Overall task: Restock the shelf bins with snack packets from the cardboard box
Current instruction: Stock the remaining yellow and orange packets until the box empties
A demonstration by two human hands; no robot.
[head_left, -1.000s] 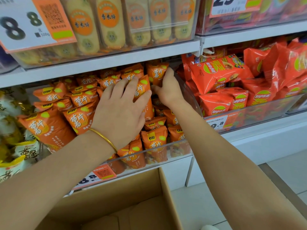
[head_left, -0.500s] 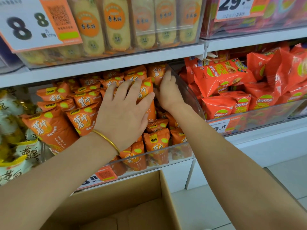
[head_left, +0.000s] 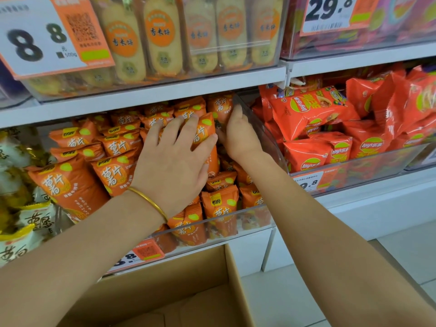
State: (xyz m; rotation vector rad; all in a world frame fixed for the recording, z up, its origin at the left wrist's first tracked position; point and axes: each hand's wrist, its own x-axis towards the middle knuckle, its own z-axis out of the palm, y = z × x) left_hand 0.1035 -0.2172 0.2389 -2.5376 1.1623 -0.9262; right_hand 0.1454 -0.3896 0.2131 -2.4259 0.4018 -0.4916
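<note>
A clear shelf bin [head_left: 250,215] is heaped with orange snack packets [head_left: 70,185]. My left hand [head_left: 174,161], with a gold bangle on the wrist, lies flat with spread fingers on the heap and presses on one upright orange packet [head_left: 204,133]. My right hand [head_left: 238,133] is at the bin's back right corner, fingers straight and pointing up against the packets beside the clear side wall. Below the bin the brown cardboard box [head_left: 231,279] stands open; no packets show in the visible part of its inside.
To the right a second clear bin [head_left: 377,161] holds red chip bags. Above, a bin of rice crackers [head_left: 160,43] carries a large price tag. White and yellow packets [head_left: 18,208] lie at the far left. Pale floor tiles [head_left: 295,298] show at the lower right.
Both hands stay on the orange packets with only slight shifts; my right hand's fingers have slid a little deeper beside the bin wall. The view has drifted slightly.
</note>
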